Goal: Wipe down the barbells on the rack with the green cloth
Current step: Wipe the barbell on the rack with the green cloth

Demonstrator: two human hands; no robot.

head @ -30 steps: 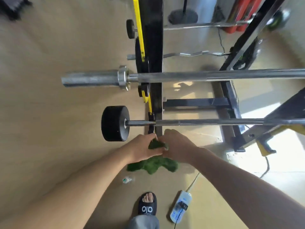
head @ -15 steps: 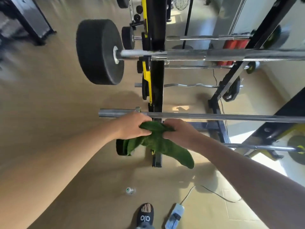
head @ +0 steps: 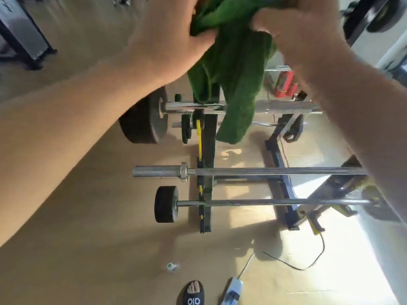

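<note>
Both of my hands hold the green cloth (head: 235, 84) high at the top of the view. My left hand (head: 167, 38) grips its left side and my right hand (head: 301, 27) grips its right side. The cloth hangs down in front of the black and yellow rack upright (head: 208, 168). Behind the hanging cloth runs a barbell (head: 288, 106) with a large black plate (head: 141, 119). Below it lies a bare steel barbell (head: 264, 171), and lower still a thinner barbell (head: 253, 202) with a small black plate (head: 166, 204). What my hands press the cloth against is cut off by the frame's top edge.
A white power strip (head: 233, 291) with a black cable (head: 308, 260) lies on the tan floor near my sandalled foot (head: 193, 293). A small green and white object (head: 171, 266) sits on the floor. Red items (head: 285, 83) stand behind the rack. A dark bench frame (head: 24, 40) is at far left.
Both hands have risen with the cloth from the bare middle barbell to the top of the view. The camera has tilted, so the lower barbells show again.
</note>
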